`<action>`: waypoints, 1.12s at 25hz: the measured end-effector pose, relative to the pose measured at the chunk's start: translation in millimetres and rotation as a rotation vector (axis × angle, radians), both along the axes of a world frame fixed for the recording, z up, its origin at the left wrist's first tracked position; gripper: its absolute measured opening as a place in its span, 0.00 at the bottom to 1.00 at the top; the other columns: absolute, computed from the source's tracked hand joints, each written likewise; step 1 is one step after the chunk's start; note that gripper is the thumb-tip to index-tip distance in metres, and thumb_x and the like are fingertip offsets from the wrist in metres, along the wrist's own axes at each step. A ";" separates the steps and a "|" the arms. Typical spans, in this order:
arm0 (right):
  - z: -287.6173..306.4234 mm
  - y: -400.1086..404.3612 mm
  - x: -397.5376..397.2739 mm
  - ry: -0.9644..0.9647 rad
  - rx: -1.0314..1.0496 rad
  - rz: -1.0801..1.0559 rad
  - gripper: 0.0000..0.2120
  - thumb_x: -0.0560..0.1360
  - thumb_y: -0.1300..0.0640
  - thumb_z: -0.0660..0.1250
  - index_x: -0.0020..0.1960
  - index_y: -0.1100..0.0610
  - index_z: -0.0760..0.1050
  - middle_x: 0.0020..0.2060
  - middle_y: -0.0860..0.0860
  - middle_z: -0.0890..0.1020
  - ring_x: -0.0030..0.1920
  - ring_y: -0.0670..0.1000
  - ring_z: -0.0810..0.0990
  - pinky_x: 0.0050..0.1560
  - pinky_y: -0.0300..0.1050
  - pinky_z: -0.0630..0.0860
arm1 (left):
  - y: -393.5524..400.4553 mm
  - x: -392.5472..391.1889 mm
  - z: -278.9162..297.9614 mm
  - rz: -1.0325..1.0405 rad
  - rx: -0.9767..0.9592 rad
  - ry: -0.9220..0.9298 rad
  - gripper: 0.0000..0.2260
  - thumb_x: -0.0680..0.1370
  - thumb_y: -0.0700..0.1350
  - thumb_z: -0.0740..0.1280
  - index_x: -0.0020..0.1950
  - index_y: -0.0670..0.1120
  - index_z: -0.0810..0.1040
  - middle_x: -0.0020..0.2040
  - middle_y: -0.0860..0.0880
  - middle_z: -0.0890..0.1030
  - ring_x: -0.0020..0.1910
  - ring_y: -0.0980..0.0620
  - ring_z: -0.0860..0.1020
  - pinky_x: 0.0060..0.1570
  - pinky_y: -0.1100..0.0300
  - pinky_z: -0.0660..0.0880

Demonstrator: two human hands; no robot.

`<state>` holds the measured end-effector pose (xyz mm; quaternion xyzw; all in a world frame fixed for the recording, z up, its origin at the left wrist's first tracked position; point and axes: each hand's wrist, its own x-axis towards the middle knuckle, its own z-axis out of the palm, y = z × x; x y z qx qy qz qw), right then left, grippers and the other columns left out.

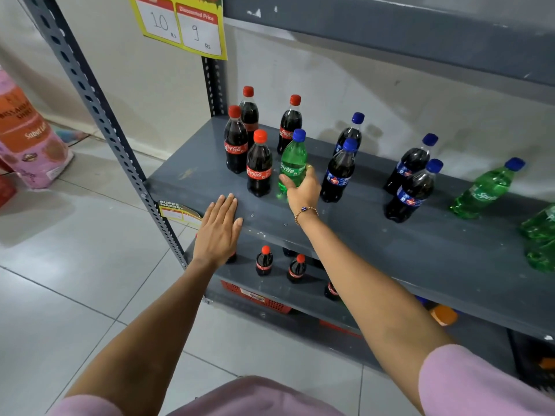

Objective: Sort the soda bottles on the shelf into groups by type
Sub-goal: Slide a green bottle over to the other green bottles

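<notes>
Sprite bottle point(292, 163) base hidden behind right hand point(303, 190) fingers point(285, 181).

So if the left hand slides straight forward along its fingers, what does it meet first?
Probably the nearest red-capped Coca-Cola bottle. The flat left hand points up and slightly right across the grey metal shelf; depth is uncertain, so it might pass just left.

Yellow price sign point(181, 24) overhead; pink sack point(28, 136) on tiled floor point(75, 265); red basket point(258, 297) below.

Grey steel rack point(360, 235) — pale tile floor point(60, 280), off-white wall point(156, 85).
</notes>
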<state>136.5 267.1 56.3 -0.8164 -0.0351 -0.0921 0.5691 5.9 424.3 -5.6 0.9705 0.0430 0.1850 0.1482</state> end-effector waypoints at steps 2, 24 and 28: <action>-0.6 -14.4 -12.5 0.002 0.036 0.034 0.19 0.66 0.55 0.75 0.53 0.60 0.72 0.44 0.55 0.82 0.40 0.48 0.80 0.39 0.33 0.75 | -10.0 -3.3 -1.6 -0.015 -0.005 -0.001 0.26 0.81 0.53 0.46 0.74 0.40 0.61 0.75 0.42 0.62 0.75 0.47 0.56 0.74 0.55 0.45; 14.3 -378.8 -64.9 0.066 -0.067 -0.338 0.23 0.67 0.58 0.74 0.60 0.61 0.73 0.52 0.59 0.82 0.47 0.52 0.79 0.50 0.38 0.73 | -252.7 -8.6 7.2 -0.227 0.047 0.065 0.30 0.81 0.57 0.42 0.70 0.37 0.68 0.70 0.39 0.70 0.71 0.40 0.65 0.68 0.45 0.63; 14.9 -383.6 -38.9 0.067 -0.022 -0.316 0.24 0.67 0.59 0.74 0.60 0.62 0.72 0.54 0.60 0.81 0.52 0.56 0.80 0.54 0.44 0.75 | -255.9 -8.6 5.1 -0.193 0.051 0.054 0.30 0.81 0.57 0.43 0.69 0.38 0.69 0.70 0.40 0.71 0.71 0.41 0.66 0.68 0.46 0.63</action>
